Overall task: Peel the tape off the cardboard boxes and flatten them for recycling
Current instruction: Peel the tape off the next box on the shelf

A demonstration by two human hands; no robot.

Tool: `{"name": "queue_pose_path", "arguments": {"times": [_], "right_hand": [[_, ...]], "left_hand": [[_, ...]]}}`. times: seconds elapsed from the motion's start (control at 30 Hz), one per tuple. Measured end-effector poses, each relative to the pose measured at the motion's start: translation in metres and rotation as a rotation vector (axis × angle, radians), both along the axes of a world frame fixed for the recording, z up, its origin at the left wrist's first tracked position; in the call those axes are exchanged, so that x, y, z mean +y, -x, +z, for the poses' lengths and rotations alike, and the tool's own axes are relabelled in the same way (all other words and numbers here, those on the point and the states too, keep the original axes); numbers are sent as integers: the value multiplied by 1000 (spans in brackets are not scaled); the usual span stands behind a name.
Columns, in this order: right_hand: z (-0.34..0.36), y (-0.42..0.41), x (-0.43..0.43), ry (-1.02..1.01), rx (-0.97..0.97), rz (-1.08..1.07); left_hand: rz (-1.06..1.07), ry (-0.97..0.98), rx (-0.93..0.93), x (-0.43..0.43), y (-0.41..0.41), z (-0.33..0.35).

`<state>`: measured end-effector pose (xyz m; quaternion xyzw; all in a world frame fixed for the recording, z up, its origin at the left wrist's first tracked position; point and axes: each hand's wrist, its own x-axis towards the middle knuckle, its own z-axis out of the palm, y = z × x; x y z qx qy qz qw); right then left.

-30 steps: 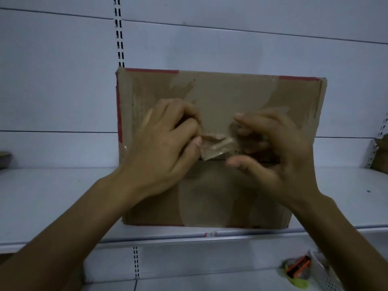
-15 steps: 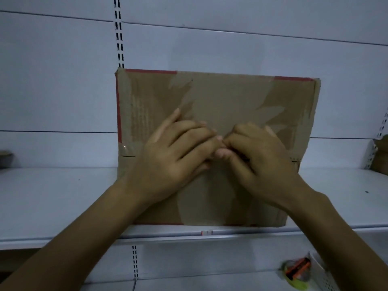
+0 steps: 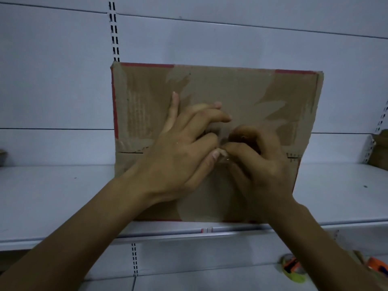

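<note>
A brown cardboard box (image 3: 241, 89) with red edges stands on a white shelf, its taped side facing me, the surface torn in pale patches. Both hands meet at the flap seam in the middle of this face. My left hand (image 3: 180, 150) lies on the box with its index finger stretched upward and the other fingers bent toward the seam. My right hand (image 3: 258, 160) is curled, its thumb and fingers pinching a small piece of clear tape (image 3: 223, 156) at the seam. The hands hide the middle of the seam.
The white shelf (image 3: 52, 198) runs left and right of the box, backed by a white slotted wall panel. A brown object (image 3: 380, 150) sits at the right edge. On the lower shelf lies a yellow-green and orange item (image 3: 292, 269).
The crumpled tape strip seen a second ago is hidden under the hands. Both hands closed together at the seam; my left index finger now points upward and my right hand has curled tighter.
</note>
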<state>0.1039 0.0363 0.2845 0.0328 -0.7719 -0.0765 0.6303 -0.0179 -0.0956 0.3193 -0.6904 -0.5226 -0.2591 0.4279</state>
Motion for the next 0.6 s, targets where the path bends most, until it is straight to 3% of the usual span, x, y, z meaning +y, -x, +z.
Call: {"name": "queue_pose_path", "arguments": {"times": [0.13, 0.3, 0.43, 0.6], "right_hand": [[-16, 2, 3, -146, -6, -17], [-33, -7, -6, -198, -14, -66], [-36, -6, -10, -246, 74, -107], [-44, -3, -12, -16, 84, 52]], "left_hand": [[-62, 52, -67, -6, 15, 1], [366, 143, 395, -3, 29, -5], [365, 80, 423, -1, 29, -7], [282, -178, 321, -12, 32, -47]]}}
